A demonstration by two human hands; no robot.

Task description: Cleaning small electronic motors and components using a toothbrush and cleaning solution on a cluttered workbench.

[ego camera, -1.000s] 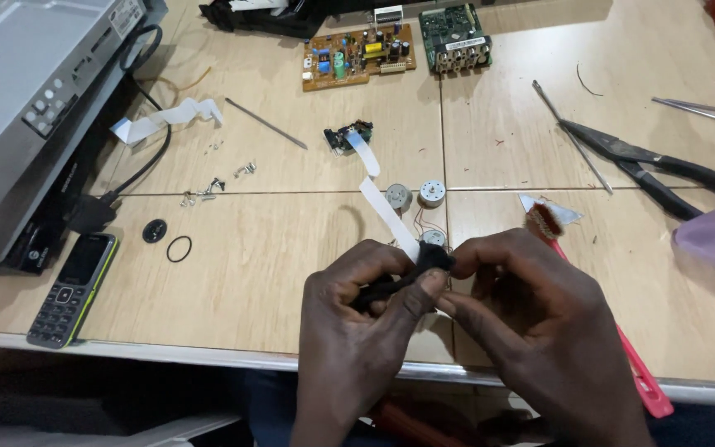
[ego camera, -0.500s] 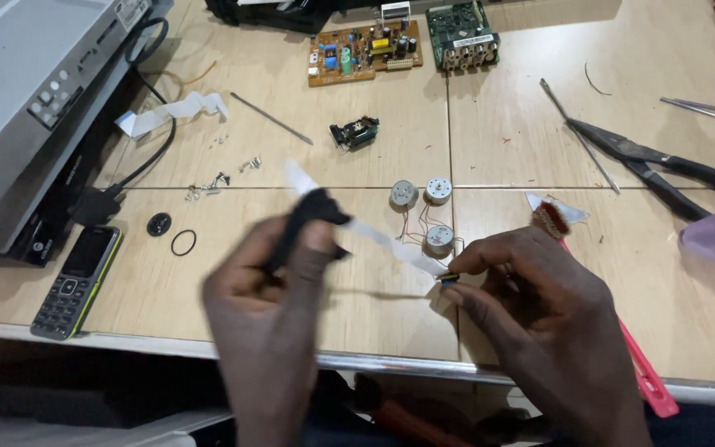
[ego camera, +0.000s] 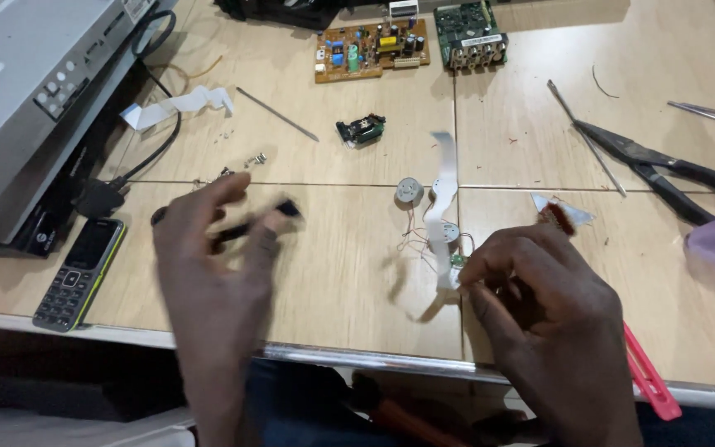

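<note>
Two hands: both over the tan tiled tabletop (ego camera: 333, 273), well apart.
Left hand (ego camera: 208, 257): blurred, fingers pinched on a small black plastic part (ego camera: 262, 219), raised near the black mobile phone (ego camera: 80, 273).
Right hand (ego camera: 539, 306): fingertips grasp the lower end of a white flat ribbon cable (ego camera: 442, 199).
Cable: curls upward above the small round silver motors (ego camera: 410, 191).
Beyond: black pliers (ego camera: 664, 165), brown circuit board (ego camera: 371, 51).
</note>
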